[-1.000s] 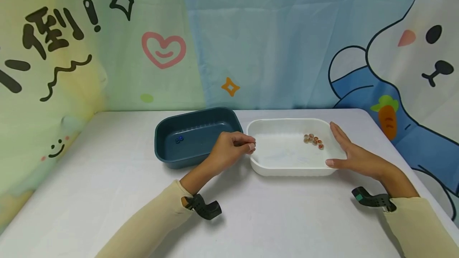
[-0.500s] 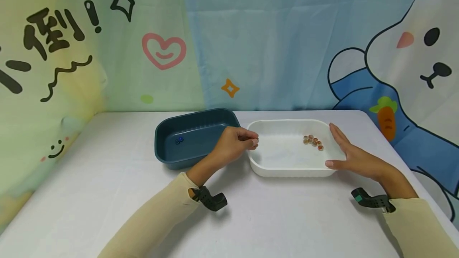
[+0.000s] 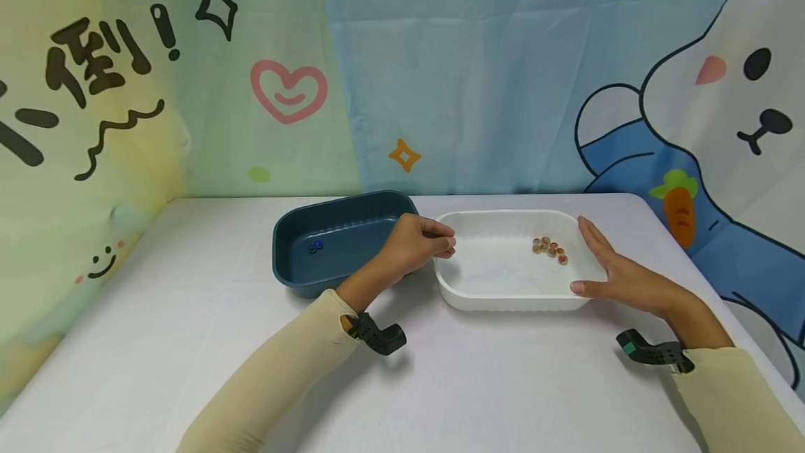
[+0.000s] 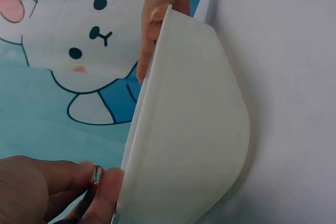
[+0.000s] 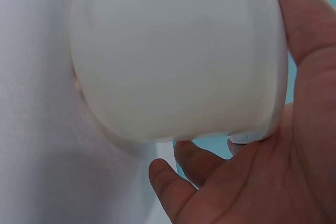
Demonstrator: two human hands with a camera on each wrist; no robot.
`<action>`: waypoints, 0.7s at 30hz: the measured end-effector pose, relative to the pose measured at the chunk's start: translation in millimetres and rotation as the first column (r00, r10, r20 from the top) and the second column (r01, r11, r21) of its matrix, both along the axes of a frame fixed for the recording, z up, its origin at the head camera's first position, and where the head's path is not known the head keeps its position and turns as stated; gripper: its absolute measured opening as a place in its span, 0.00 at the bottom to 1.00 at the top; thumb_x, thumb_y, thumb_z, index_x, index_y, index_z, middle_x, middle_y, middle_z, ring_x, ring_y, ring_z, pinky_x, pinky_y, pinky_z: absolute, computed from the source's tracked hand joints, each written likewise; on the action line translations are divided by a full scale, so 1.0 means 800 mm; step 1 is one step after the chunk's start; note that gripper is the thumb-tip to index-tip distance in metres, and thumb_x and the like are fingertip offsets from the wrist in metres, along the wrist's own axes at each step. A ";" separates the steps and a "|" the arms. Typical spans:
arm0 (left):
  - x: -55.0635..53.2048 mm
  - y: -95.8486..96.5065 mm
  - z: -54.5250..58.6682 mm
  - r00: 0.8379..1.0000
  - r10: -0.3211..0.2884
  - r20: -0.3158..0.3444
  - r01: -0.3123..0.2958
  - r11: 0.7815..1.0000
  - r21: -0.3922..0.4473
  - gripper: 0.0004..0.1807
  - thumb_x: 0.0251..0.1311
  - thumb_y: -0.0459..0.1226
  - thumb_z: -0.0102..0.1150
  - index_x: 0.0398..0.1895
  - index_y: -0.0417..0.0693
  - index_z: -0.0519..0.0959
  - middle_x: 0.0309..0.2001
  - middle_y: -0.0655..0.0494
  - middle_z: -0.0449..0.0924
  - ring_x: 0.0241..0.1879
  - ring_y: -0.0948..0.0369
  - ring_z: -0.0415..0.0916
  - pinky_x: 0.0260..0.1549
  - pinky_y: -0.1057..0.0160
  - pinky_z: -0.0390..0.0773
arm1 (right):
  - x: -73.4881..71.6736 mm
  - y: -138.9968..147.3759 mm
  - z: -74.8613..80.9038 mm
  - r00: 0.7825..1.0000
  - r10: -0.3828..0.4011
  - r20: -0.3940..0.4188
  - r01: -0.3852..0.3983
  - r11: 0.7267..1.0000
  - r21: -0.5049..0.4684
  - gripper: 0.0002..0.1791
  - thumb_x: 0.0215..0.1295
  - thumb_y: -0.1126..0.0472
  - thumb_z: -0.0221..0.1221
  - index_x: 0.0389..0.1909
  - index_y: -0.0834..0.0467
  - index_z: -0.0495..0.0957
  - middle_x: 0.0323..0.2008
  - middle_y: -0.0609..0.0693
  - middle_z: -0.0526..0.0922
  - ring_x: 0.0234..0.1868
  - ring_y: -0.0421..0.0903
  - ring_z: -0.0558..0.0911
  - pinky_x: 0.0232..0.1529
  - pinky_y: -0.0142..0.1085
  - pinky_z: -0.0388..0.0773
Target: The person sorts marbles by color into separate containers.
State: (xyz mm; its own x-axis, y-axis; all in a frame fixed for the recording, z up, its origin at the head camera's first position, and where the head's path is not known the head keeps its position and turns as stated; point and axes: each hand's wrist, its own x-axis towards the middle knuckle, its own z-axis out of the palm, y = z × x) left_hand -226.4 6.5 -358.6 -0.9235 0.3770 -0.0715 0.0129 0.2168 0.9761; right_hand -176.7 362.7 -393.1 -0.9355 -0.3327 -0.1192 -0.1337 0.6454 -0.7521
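Between its thumb and fingertips, my left hand (image 3: 411, 243) pinches a small glass marble (image 4: 96, 174) with teal and orange in it. That hand is at the left rim of the white tray (image 3: 497, 297). My right hand (image 3: 629, 282) holds the tray's right end, its thumb over the near part of the rim and its fingers at the far corner; in the right wrist view the palm faces the end wall. Several orange-and-clear marbles (image 3: 550, 249) lie together inside the white tray, toward the right.
A dark teal tray (image 3: 295, 278) stands left of the white one, with a few blue marbles (image 3: 316, 247) inside; my left wrist crosses its near right corner. Both trays rest on a white-covered table (image 3: 478, 376). Behind it hangs a printed cloth (image 3: 478, 89).
The left hand has shifted slightly right and up to the white tray's left rim, its fingers still pinched together. My right hand and both trays stay in place.
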 end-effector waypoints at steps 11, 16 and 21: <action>-0.002 0.003 -0.008 0.997 -0.018 -0.079 0.019 1.000 0.019 0.20 0.61 0.28 0.63 0.55 0.28 0.77 0.41 0.44 0.84 0.39 0.56 0.84 0.44 0.54 0.80 | -0.002 0.000 -0.001 1.000 0.000 -0.001 0.000 1.000 0.025 0.63 0.60 0.50 0.66 0.74 0.41 0.21 0.74 0.47 0.17 0.72 0.65 0.26 0.52 0.77 0.40; -0.001 0.005 -0.008 0.995 -0.011 -0.095 0.012 1.000 0.013 0.20 0.61 0.24 0.60 0.57 0.28 0.75 0.45 0.41 0.83 0.42 0.56 0.83 0.42 0.61 0.81 | -0.002 0.001 -0.001 1.000 -0.002 0.001 0.002 1.000 0.016 0.63 0.60 0.51 0.66 0.74 0.40 0.21 0.74 0.47 0.17 0.72 0.65 0.25 0.52 0.77 0.40; 0.001 0.005 -0.009 0.993 -0.008 -0.119 0.010 1.000 0.011 0.14 0.61 0.23 0.59 0.50 0.29 0.79 0.43 0.42 0.83 0.40 0.57 0.84 0.41 0.61 0.81 | -0.002 0.001 -0.001 1.000 -0.003 0.006 0.003 1.000 0.019 0.63 0.60 0.51 0.66 0.74 0.41 0.21 0.74 0.47 0.17 0.72 0.65 0.25 0.52 0.77 0.40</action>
